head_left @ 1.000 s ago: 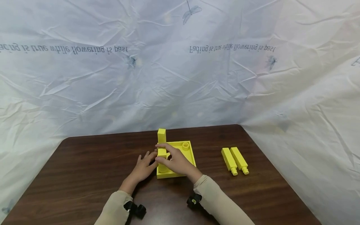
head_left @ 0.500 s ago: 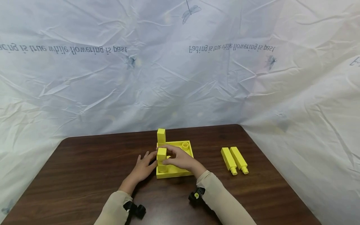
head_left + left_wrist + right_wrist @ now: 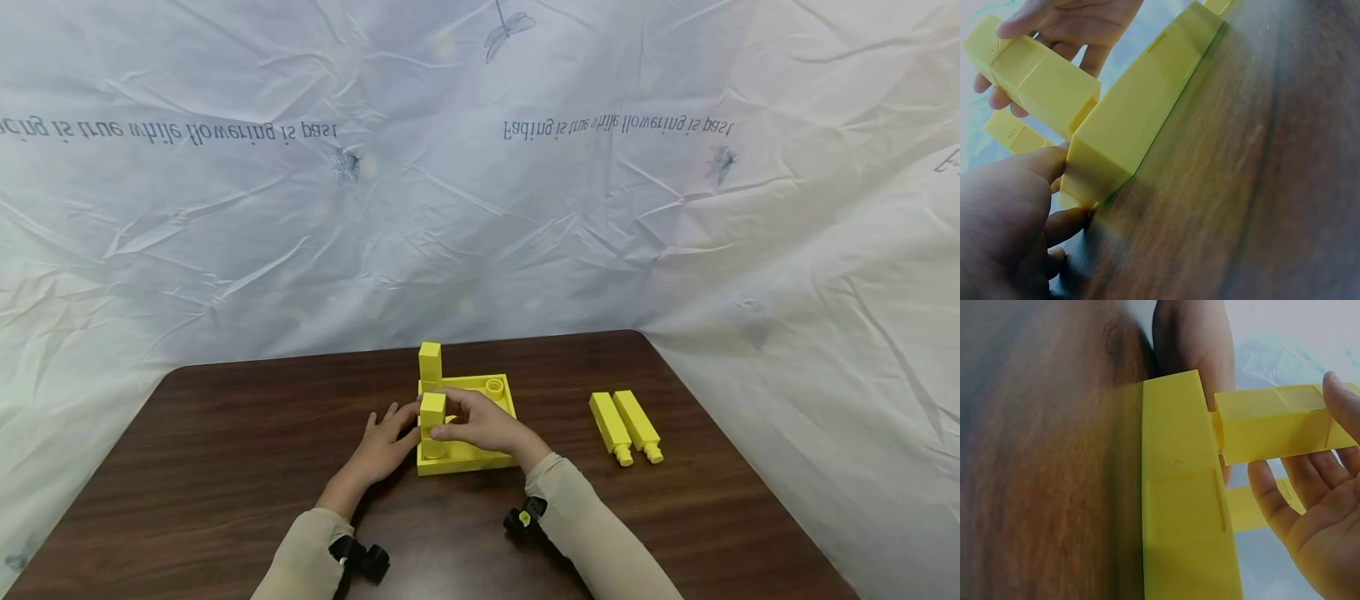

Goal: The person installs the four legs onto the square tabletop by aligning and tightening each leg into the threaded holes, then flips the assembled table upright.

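Observation:
A shallow square yellow tray (image 3: 468,464) lies on the table with two square yellow posts standing upright at its left corners. My right hand (image 3: 483,423) holds the near post (image 3: 432,408), its thumb on one face and its fingers behind. In the right wrist view this post (image 3: 1266,425) stands at the tray wall (image 3: 1179,444), with a narrow round neck showing at its base. Farther back stands the second post (image 3: 430,362). My left hand (image 3: 378,450) grips the tray's left side; in the left wrist view its fingers lie against the end of the tray wall (image 3: 1141,100).
Two loose yellow posts (image 3: 611,421) with round knobbed ends lie side by side at the right on the dark wooden table (image 3: 225,475). A round ring socket (image 3: 495,387) shows in the tray's back right corner. A pale printed sheet (image 3: 450,208) hangs behind.
My right hand has shifted slightly right and changed its hold on the near post, its thumb now lower on it. The left hand and the tray stay where they were.

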A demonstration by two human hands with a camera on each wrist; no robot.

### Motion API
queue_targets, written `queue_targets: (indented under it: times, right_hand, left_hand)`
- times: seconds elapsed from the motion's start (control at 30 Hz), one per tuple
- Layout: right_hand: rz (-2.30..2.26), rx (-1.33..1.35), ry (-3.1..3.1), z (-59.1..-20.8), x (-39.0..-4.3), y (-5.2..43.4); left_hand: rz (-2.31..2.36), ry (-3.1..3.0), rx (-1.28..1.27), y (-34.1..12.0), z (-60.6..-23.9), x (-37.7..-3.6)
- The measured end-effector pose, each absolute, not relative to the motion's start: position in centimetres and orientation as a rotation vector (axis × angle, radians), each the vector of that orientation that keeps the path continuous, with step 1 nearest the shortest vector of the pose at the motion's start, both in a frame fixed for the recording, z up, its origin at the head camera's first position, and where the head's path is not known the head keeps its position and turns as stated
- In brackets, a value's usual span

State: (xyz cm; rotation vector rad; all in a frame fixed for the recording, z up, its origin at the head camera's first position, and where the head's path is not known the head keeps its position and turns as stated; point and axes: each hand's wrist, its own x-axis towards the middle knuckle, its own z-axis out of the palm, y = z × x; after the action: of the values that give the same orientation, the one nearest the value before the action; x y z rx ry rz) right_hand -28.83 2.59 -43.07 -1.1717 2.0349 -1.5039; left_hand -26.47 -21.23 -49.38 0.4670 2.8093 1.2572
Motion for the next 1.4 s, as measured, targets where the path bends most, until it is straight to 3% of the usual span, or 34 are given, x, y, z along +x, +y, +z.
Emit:
queue_targets:
  times: [0.8,1.4]
  right_hand:
    - [-1.545,-1.065,2.703,-43.8,-25.5,0.3]
    - [-1.553,-0.857,2.54,-42.3,-25.4,1.3]
  left_hand:
    - [1.26,2.817,0.488,-21.2,-49.0,-26.1]
    - [1.25,2.801,0.467,-21.2,-48.9,-26.1]
